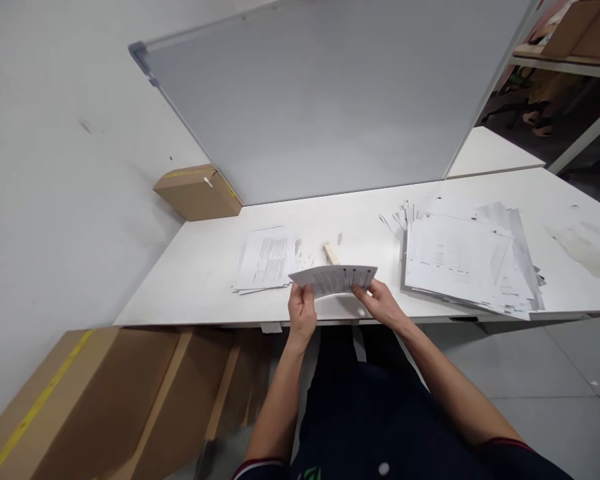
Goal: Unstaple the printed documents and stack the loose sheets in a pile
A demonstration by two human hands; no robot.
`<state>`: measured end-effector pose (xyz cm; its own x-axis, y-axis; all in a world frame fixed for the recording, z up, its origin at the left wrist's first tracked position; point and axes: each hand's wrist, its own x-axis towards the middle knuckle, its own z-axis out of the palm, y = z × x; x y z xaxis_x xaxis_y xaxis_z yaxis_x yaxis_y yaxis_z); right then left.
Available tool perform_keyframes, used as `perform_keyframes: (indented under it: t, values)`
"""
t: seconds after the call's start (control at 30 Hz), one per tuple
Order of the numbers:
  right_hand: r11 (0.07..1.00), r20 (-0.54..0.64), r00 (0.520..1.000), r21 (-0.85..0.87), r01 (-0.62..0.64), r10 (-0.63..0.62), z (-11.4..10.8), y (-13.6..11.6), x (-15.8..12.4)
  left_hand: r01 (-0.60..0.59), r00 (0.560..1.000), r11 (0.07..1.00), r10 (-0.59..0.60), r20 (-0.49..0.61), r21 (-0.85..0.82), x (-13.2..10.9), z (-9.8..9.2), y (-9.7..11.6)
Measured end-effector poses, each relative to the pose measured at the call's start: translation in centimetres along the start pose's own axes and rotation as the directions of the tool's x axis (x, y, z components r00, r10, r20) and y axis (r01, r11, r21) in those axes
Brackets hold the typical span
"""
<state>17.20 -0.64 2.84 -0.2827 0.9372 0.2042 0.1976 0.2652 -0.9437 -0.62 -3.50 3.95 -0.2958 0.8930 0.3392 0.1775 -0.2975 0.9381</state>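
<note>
Between my two hands a printed sheaf of paper is held up, bowed along its lower edge, over the front edge of the desk. My left hand pinches its left end, thumb on the near side. At the right end, my right hand grips it in the same way. How many sheets there are I cannot tell. Just beyond the sheaf lies a small beige stapler-like object, partly covered by the paper. To the left rests a low stack of printed sheets.
A large, uneven pile of papers lies on the white desk to the right. A whiteboard leans at the back, beside a cardboard box. Bigger cardboard boxes stand on the floor at the left.
</note>
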Motion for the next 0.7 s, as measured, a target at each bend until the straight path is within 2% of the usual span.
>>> perform_keyframes:
  t: [0.13, 0.27, 0.4, 0.53, 0.63, 0.7]
  values:
    - [0.993, -0.029, 0.999, -0.121, 0.019, -0.022, -0.4, -0.4, -0.4, 0.043, 0.999, 0.999, -0.043, -0.022, -0.024, -0.3, 0.0, -0.5]
    - [0.996, -0.064, 0.998, -0.094, 0.004, -0.01, -0.6, 0.1, -0.8, 0.055, 0.998, 0.998, -0.055, 0.005, 0.003, -1.0, 0.1, -1.0]
    - [0.995, -0.032, 0.998, -0.082, -0.058, 0.056, -0.9, 0.0, -1.2, 0.126, 0.986, 0.992, -0.124, 0.108, -0.013, -1.5, 0.4, -0.7]
    - [0.984, 0.013, 0.995, -0.155, -0.092, 0.095, -1.7, -0.7, -1.6, 0.183, 0.978, 0.983, -0.181, 0.107, -0.007, -1.8, 0.7, -0.2]
    - [0.97, 0.048, 0.975, -0.124, -0.209, 0.216, -2.8, -0.5, -2.1, 0.264, 0.946, 0.961, -0.276, 0.172, 0.087, -1.8, 0.5, -0.8]
    - [0.939, 0.137, 0.929, -0.071, -0.337, 0.344, -3.7, 0.1, -2.5, 0.301, 0.928, 0.939, -0.329, 0.175, 0.167, -1.6, 0.3, -1.9]
